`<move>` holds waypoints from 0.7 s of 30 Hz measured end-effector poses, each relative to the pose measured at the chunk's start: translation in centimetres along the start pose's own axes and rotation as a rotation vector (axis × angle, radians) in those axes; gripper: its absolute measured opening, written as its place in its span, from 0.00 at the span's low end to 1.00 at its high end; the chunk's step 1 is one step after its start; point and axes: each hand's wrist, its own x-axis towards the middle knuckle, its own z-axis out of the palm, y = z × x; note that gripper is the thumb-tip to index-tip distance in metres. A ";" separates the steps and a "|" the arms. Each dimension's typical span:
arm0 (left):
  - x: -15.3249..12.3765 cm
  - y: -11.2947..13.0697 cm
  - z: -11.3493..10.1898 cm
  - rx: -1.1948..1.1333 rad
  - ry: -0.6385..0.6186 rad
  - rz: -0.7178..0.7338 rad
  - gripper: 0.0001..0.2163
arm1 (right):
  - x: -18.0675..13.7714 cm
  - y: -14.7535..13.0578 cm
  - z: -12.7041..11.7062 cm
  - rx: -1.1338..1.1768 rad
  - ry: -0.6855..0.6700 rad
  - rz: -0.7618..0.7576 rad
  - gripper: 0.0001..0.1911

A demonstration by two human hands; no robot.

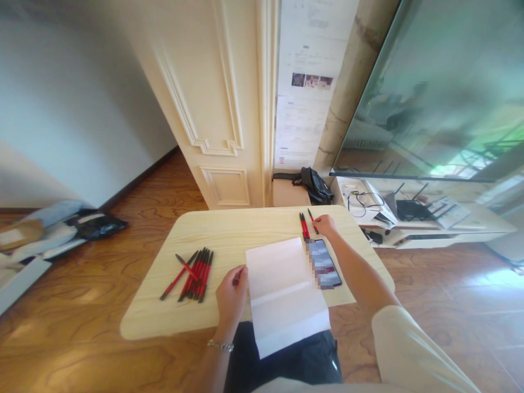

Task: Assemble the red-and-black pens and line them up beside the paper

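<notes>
My left hand (232, 295) is closed on the left edge of a white sheet of paper (282, 295), which hangs over the table's near edge. Up at the far right of the table, my right hand (325, 225) pinches a red pen with black ends (312, 221). Just left of that pen lie a few similar red pens (303, 225). Between the paper and my right forearm rests a phone (325, 265), its screen partly blurred out. A pile of several red and black pens (196, 275) lies left of my left hand, some crossing others.
The pale wooden table (155, 311) has rounded corners. Behind it stand a black bag (313, 185) on a box and a white TV cabinet (434, 234) with a router (413, 210) and cables. Packages (61, 229) lie at the far left.
</notes>
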 end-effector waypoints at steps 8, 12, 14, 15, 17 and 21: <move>0.3 -0.2 0.3 0.018 -0.039 -0.010 0.16 | 0.5 0.1 1.1 -0.111 -0.034 -0.006 0.10; 0.3 -0.2 0.2 0.028 -0.053 -0.012 0.16 | 0.2 0.4 1.0 -0.119 -0.061 -0.013 0.11; 0.3 -0.1 0.2 0.026 -0.055 -0.012 0.16 | 0.0 0.5 1.0 -0.118 -0.074 -0.017 0.11; 0.3 0.0 0.2 0.024 -0.052 -0.012 0.16 | -0.1 0.5 1.0 -0.118 -0.080 -0.018 0.12; 0.3 0.0 0.3 0.022 -0.043 -0.009 0.16 | -0.2 0.6 1.0 -0.117 -0.093 -0.020 0.13; 0.3 -0.1 0.4 0.030 -0.043 -0.003 0.17 | -0.3 0.8 1.1 -0.118 -0.102 -0.029 0.14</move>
